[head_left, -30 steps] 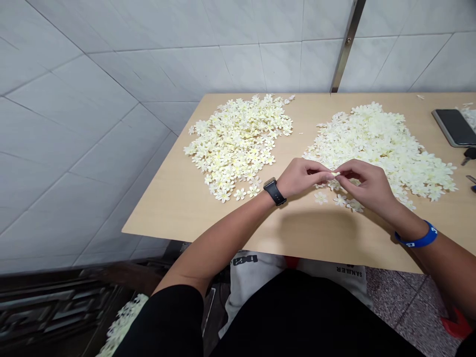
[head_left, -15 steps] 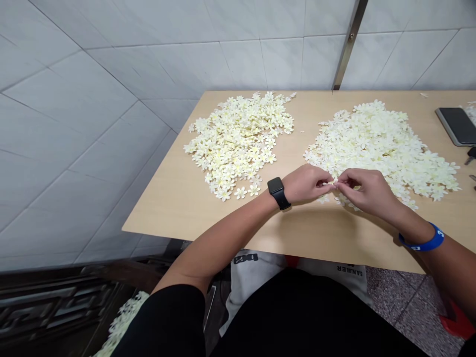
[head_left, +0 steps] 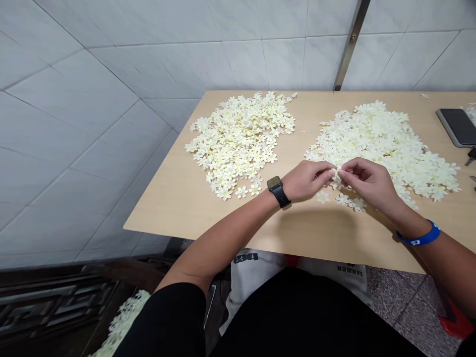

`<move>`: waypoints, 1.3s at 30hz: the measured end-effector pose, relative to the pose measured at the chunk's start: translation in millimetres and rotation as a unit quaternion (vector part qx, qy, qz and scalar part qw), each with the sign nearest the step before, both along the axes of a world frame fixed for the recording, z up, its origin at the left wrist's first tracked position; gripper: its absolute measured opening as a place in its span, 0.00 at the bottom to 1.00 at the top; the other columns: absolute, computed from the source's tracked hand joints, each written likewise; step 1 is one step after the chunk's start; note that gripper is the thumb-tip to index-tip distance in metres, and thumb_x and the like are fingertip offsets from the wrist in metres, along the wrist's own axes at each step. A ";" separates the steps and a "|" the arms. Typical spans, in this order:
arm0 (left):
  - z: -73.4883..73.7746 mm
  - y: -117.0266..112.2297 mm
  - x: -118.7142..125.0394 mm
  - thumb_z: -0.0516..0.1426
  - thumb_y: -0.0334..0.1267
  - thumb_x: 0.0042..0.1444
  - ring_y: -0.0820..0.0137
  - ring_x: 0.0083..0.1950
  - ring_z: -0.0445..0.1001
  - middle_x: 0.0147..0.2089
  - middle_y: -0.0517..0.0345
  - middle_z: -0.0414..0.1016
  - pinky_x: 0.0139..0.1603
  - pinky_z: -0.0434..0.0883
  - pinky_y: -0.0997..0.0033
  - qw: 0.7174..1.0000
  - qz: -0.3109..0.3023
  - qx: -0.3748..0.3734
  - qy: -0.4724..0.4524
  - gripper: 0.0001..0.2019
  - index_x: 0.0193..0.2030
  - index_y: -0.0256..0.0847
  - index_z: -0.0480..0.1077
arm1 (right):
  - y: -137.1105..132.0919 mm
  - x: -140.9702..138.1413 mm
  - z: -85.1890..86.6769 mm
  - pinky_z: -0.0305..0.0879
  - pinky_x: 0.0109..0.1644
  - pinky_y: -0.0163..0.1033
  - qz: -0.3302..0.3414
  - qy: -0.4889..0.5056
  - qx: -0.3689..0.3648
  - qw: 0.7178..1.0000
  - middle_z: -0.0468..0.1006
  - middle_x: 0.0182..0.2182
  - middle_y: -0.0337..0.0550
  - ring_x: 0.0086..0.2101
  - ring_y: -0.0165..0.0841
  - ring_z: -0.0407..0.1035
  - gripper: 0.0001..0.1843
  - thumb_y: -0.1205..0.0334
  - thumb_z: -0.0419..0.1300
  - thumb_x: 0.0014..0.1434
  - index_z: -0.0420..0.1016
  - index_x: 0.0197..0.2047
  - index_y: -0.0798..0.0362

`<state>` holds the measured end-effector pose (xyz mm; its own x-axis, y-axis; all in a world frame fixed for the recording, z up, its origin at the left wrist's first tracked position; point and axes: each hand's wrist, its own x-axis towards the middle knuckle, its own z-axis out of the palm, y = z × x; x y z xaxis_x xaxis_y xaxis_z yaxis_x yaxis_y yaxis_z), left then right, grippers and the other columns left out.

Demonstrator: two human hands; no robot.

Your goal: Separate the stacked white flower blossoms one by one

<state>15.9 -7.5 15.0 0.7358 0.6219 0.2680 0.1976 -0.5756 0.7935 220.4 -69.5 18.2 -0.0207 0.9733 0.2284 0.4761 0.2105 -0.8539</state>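
Observation:
My left hand point(head_left: 307, 179) and my right hand point(head_left: 368, 182) meet fingertip to fingertip just above the wooden table point(head_left: 178, 198). Both pinch the same small cream fabric flower point(head_left: 336, 173) between them. The hands hover at the near edge of the right heap of pale flowers point(head_left: 383, 144). A second heap of cream flowers with yellow centres point(head_left: 243, 139) lies to the left of my left wrist. A black watch sits on my left wrist, a blue band on my right.
A dark phone point(head_left: 457, 126) lies at the table's far right edge. White tiled walls close off the back and left. Under the table are a white printed bag point(head_left: 253, 270) and more flowers on the floor point(head_left: 122, 317).
My hands dipped toward the tabletop half a second ago and have lifted slightly again, still pinching at the flower between them. The heaps have not moved.

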 end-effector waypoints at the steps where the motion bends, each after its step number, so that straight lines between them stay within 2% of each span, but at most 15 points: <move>1: 0.3 -0.2 0.2 0.52 0.45 0.69 0.72 0.33 0.74 0.32 0.56 0.79 0.38 0.66 0.72 1.000 0.010 0.013 0.012 0.15 0.39 0.38 0.74 | 0.5 0.6 -1.3 0.67 0.29 0.38 -0.003 0.005 0.003 1.000 0.77 0.26 0.40 0.27 0.34 0.71 0.12 0.50 0.66 0.61 0.76 0.36 0.49; 3: 0.9 -0.5 0.1 0.52 0.47 0.68 0.72 0.29 0.68 0.28 0.58 0.75 0.35 0.62 0.71 0.998 0.021 0.049 0.037 0.17 0.33 0.39 0.71 | 1.2 1.0 -2.5 0.68 0.30 0.38 -0.002 0.004 0.007 1.000 0.76 0.27 0.40 0.28 0.34 0.72 0.11 0.51 0.66 0.62 0.74 0.37 0.49; 6: 0.7 -1.1 0.1 0.48 0.44 0.70 0.73 0.28 0.62 0.25 0.59 0.68 0.35 0.59 0.69 0.996 0.014 0.080 0.031 0.19 0.28 0.39 0.66 | 0.8 0.1 -1.1 0.63 0.28 0.38 0.027 -0.057 0.008 0.998 0.74 0.25 0.38 0.25 0.32 0.68 0.10 0.54 0.61 0.65 0.72 0.34 0.49; 10: -0.8 -4.0 2.3 0.48 0.42 0.68 0.73 0.27 0.58 0.24 0.61 0.61 0.34 0.56 0.68 0.998 0.019 0.064 0.004 0.19 0.25 0.40 0.59 | -1.9 -0.9 2.5 0.55 0.28 0.39 0.090 -0.152 0.031 0.984 0.65 0.18 0.36 0.22 0.30 0.59 0.21 0.56 0.54 0.69 0.62 0.24 0.50; 14: 0.9 -9.9 5.1 0.48 0.40 0.66 0.73 0.27 0.55 0.23 0.62 0.55 0.32 0.55 0.67 0.999 0.003 0.043 -0.011 0.18 0.24 0.41 0.51 | -3.9 -0.3 3.9 0.51 0.28 0.40 0.118 -0.147 0.066 0.980 0.58 0.19 0.35 0.22 0.31 0.55 0.24 0.53 0.53 0.69 0.54 0.23 0.49; 18: 2.3 -12.4 6.2 0.48 0.42 0.67 0.73 0.27 0.55 0.24 0.62 0.54 0.32 0.55 0.68 0.998 -0.018 0.033 -0.046 0.18 0.25 0.42 0.50 | -4.3 0.1 6.1 0.50 0.28 0.40 0.118 -0.098 0.048 0.987 0.55 0.19 0.35 0.22 0.30 0.52 0.26 0.48 0.53 0.70 0.53 0.22 0.49; 23: 0.2 -10.5 6.7 0.47 0.45 0.68 0.73 0.28 0.55 0.25 0.63 0.53 0.33 0.56 0.69 0.998 -0.039 0.019 -0.055 0.19 0.26 0.42 0.50 | -5.6 -0.6 9.1 0.49 0.27 0.39 0.133 -0.062 0.019 0.989 0.54 0.19 0.35 0.22 0.29 0.51 0.27 0.48 0.54 0.69 0.52 0.23 0.49; 28: 0.8 -10.2 7.5 0.47 0.44 0.68 0.73 0.28 0.55 0.25 0.63 0.53 0.33 0.56 0.69 0.997 -0.039 0.024 -0.055 0.19 0.26 0.41 0.50 | -6.1 -0.8 9.3 0.46 0.26 0.39 0.132 -0.054 0.036 0.989 0.52 0.19 0.34 0.22 0.29 0.49 0.27 0.50 0.55 0.69 0.51 0.22 0.50; 39: 4.8 -9.3 9.3 0.46 0.48 0.69 0.72 0.29 0.59 0.25 0.61 0.59 0.35 0.59 0.69 0.997 -0.036 0.046 -0.048 0.20 0.27 0.41 0.54 | -4.5 -0.5 12.5 0.47 0.26 0.40 0.131 -0.058 0.074 0.987 0.53 0.19 0.34 0.21 0.28 0.49 0.28 0.44 0.52 0.71 0.53 0.23 0.50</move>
